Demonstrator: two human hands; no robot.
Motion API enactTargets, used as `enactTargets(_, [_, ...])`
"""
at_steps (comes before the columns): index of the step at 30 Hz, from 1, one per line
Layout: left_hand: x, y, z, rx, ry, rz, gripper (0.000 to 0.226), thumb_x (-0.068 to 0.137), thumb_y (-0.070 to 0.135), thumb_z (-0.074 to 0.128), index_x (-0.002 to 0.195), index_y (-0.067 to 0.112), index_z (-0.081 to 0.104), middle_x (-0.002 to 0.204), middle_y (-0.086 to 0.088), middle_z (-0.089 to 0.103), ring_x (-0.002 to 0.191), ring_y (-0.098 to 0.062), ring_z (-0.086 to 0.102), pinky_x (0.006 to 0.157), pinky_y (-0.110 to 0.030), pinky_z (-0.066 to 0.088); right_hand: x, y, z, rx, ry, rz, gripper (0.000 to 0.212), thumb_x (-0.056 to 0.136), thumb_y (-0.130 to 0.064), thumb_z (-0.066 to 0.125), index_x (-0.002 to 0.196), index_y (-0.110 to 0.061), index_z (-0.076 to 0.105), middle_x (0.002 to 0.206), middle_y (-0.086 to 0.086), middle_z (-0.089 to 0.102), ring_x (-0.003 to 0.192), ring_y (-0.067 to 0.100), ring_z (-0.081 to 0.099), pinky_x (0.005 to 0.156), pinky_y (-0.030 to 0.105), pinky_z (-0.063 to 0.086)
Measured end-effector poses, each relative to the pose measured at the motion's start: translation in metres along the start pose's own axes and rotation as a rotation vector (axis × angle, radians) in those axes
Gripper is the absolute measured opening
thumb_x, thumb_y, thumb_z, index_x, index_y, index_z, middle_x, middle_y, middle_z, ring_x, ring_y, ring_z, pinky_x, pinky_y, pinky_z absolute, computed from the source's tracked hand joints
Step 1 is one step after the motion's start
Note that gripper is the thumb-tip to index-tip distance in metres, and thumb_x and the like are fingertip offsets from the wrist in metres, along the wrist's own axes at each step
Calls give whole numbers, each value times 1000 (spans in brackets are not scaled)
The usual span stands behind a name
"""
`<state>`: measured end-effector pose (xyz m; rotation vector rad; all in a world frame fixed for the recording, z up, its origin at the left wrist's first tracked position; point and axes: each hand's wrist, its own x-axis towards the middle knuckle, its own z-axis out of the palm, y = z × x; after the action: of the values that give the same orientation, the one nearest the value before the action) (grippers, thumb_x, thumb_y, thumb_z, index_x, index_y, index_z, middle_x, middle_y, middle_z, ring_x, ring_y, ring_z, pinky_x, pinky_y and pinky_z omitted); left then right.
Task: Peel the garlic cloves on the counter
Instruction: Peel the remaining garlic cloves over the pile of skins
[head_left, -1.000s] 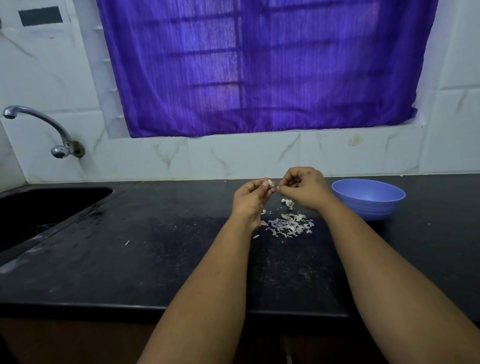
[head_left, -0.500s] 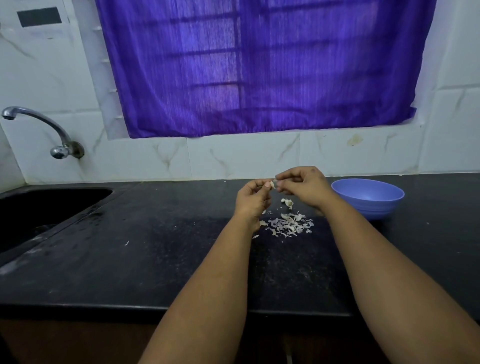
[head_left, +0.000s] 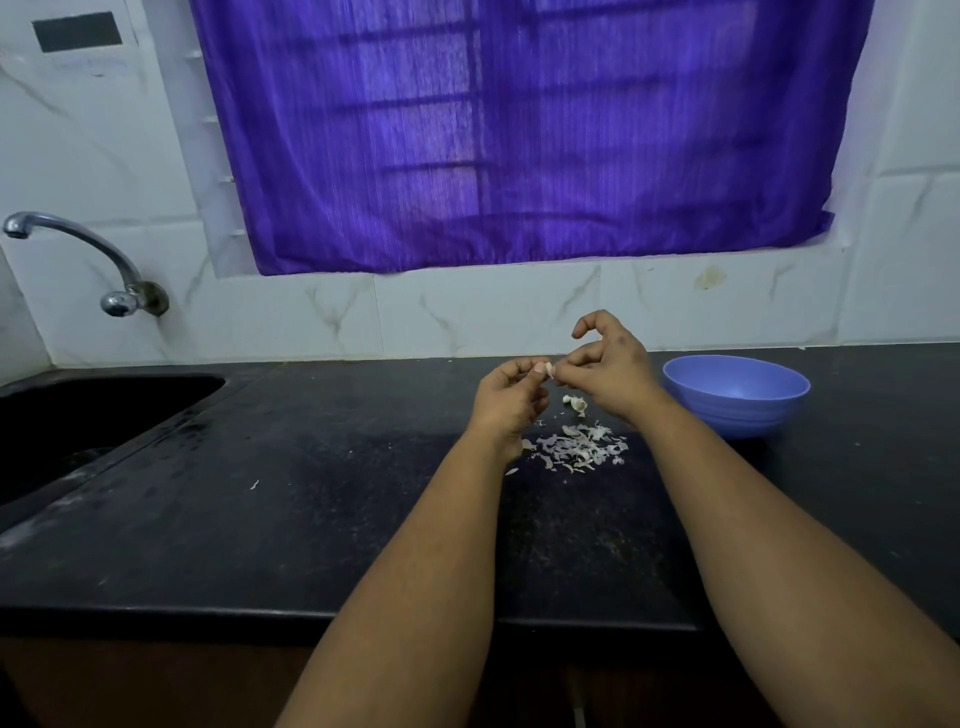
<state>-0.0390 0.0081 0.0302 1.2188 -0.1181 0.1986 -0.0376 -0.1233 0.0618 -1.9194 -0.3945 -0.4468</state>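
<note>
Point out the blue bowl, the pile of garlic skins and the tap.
blue bowl (head_left: 737, 410): head view, front outer wall.
pile of garlic skins (head_left: 579, 449): head view, middle of the heap.
tap (head_left: 88, 241): head view, curved spout.

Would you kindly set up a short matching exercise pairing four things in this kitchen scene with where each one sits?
Things:
1. blue bowl
2. garlic skins
3. tap
4. garlic clove

Places:
A. on the wall above the sink
B. pinched between the left hand and right hand
C. on the counter right of the hands
D. scattered on the counter below the hands

Pairs: 1-C, 2-D, 3-A, 4-B
</note>
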Motion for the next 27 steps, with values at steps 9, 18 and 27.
enactTargets(9, [2,1,1,-172,-82,-90,17,97,4,52,83,10,60,81,-3,65,68,-6,57,61,-14,51,0,0,2,26,-6,22,45,78,-8,74,110,-15,42,77,-2,71,78,21,68,79,41,55])
enactTargets(18, [6,-6,-1,42,63,160,8,90,3,64,97,6,62,80,-9,67,74,-14,67,72,-20,56,5,6,4,-23,28,-25,44,80,-11,72,108,-15,39,74,-5,67,70,16,63,68,28,51])
enactTargets(27, [8,-7,-1,73,33,140,8,90,2,64,82,5,65,78,-7,67,73,-11,66,73,-17,55,10,11,5,-69,-64,-60,44,83,-13,71,108,-18,34,82,3,69,67,14,59,66,34,52])
